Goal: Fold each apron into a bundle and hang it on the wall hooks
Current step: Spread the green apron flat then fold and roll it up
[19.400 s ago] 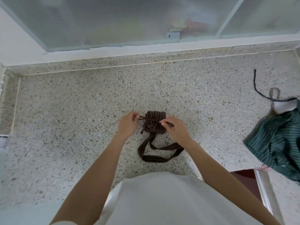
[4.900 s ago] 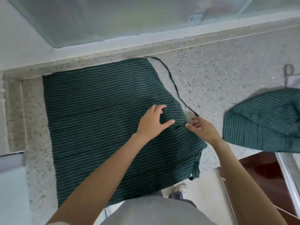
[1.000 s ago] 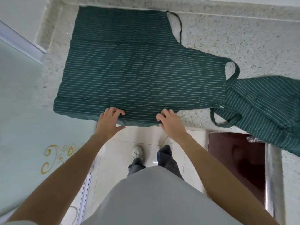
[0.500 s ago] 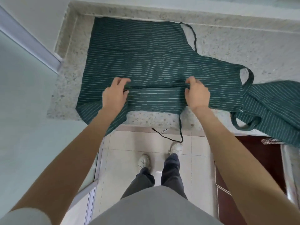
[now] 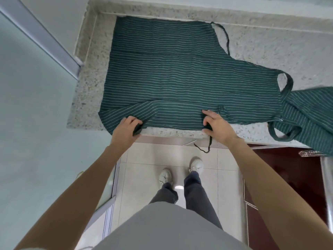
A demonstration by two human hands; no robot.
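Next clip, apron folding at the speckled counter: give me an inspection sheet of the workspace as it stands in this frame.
Surface: speckled stone counter, bare at its far right.
Job's things: green striped apron spread flat, near edge folded over; black tie string hangs off the counter edge; second green striped apron crumpled at right.
Clutter: checked cloth peeks from under the second apron.
Grippers: left hand and right hand each grip the folded near edge.
Cables: nothing seen.
Surroundings: tiled floor, dark red cabinet front, pale wall.

Home kitchen: speckled stone counter (image 5: 270,44)
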